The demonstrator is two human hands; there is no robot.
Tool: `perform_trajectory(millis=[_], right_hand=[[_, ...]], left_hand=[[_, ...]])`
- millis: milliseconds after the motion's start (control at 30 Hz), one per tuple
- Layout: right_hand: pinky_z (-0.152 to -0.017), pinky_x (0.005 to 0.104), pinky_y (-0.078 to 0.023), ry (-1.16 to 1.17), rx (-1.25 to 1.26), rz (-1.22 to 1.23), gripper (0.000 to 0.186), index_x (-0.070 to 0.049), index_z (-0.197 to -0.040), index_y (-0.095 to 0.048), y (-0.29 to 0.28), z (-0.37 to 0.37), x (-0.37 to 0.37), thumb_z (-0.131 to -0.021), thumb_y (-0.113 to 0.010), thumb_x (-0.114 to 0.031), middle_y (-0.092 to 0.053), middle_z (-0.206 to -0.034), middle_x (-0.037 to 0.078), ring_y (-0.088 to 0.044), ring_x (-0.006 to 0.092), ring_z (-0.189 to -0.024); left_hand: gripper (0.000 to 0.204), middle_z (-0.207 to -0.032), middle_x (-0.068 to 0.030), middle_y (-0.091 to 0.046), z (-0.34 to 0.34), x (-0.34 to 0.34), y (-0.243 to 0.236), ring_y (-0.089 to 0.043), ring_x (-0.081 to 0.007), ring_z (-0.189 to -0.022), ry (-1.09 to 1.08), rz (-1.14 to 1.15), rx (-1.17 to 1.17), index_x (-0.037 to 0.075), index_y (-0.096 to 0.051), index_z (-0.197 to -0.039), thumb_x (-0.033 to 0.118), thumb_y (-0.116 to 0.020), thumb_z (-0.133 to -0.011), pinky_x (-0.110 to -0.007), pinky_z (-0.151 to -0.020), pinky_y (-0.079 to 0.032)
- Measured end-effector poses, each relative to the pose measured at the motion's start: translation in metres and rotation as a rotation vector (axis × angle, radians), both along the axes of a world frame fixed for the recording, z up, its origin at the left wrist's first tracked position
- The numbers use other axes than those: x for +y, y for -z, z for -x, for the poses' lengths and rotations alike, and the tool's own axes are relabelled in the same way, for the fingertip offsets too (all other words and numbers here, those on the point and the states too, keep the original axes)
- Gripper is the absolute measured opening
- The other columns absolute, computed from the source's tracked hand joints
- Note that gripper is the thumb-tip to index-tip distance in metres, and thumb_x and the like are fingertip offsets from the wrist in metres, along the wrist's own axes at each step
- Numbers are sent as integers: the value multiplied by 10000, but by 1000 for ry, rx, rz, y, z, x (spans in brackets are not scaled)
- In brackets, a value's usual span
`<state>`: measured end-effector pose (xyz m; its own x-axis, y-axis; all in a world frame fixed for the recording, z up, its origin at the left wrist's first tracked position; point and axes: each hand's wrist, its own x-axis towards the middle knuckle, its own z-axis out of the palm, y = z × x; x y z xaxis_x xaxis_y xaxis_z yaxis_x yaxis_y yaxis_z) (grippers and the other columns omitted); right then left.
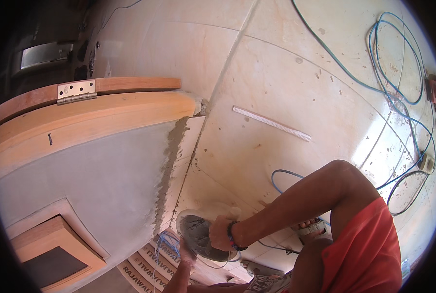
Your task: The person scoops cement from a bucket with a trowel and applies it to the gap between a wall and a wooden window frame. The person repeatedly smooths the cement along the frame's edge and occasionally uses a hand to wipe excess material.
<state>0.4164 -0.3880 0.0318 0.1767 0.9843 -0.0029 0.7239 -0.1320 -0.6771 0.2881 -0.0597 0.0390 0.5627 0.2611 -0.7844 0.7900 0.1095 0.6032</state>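
Note:
A round bowl [184, 222] of wet grey mortar [197, 229] is held low in front of me, beside the foot of the wall. My left hand [187, 253] grips the bowl's near left side. At the bowl's right side is my right hand [221, 234], a dark band on its wrist. Its fingers are closed and reach over the mortar; what they hold, if anything, is hidden. Just beyond the bowl, a row of pale skirting tile [182, 163] runs along the wall's base, with rough darker mortar [168, 171] along its upper edge.
Left stands a grey plastered wall [101, 161] with a wooden door frame [105, 110], a metal hinge [76, 92] and a small wooden frame [64, 244]. Printed bags [149, 266] lie below. On the tiled floor [257, 63] are a white strip [271, 123] and a coiled blue cable [374, 53].

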Motion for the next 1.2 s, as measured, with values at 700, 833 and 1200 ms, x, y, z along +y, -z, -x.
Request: perform_trajectory(millis=[700, 833, 1200], right_hand=[[-658, 441, -559, -32, 96, -111, 184, -109, -927, -760, 7, -11, 5, -802, -661, -200, -726, -980, 64, -689, 250, -956], [-639, 418, -549, -47, 56, -100, 173, -112, -918, -762, 5, -14, 2, -803, -651, -178, -726, -959, 68, -693, 245, -937], [-614, 399, -537, -30, 102, -56, 141, -85, -823, -750, 6, -7, 2, -802, -635, -163, -719, -850, 108, -706, 267, -829]], left_hand=[[659, -1401, -99, -504, -1, 19, 9, -484, -303, -1277, -1, 39, 33, 104, -393, -1438, 533, -474, -944, -452, -1089, -370], [627, -1418, -93, -487, 4, 33, 10, -468, -299, -1294, -45, 40, 67, 122, -379, -1447, 523, -431, -968, -445, -1096, -360], [608, -1467, -101, -436, 17, 47, 24, -433, -279, -1332, -67, 86, -42, 111, -343, -1467, 514, -355, -1012, -413, -1123, -336]])
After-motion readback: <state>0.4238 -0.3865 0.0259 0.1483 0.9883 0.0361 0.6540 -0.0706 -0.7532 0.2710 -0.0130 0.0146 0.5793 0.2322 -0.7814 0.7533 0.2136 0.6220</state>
